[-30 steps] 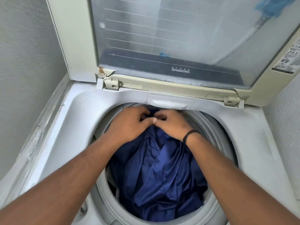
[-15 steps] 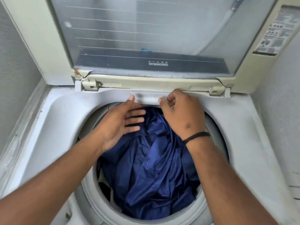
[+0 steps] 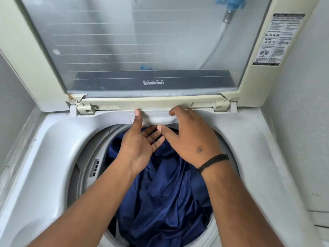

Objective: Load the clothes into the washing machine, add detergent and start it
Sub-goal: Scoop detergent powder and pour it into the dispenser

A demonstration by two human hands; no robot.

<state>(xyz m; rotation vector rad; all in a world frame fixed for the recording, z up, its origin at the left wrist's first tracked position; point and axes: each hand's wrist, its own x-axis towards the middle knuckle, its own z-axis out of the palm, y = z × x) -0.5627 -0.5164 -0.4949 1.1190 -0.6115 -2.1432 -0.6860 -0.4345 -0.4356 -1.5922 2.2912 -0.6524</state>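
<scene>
The top-loading washing machine stands with its glass lid propped upright, and a heap of dark blue clothes fills the drum. Both arms reach over the heap to the small drawer panel on the back rim. The left hand is spread, thumb tip at the panel's left corner, while the right hand lies loose-fingered at its right end, holding nothing.

Inspector A: Grey textured wall at left, another wall at right.
Inspector B: Confirmed. Behind the glass, a pale hose hangs from a blue fitting, partly blurred.
</scene>
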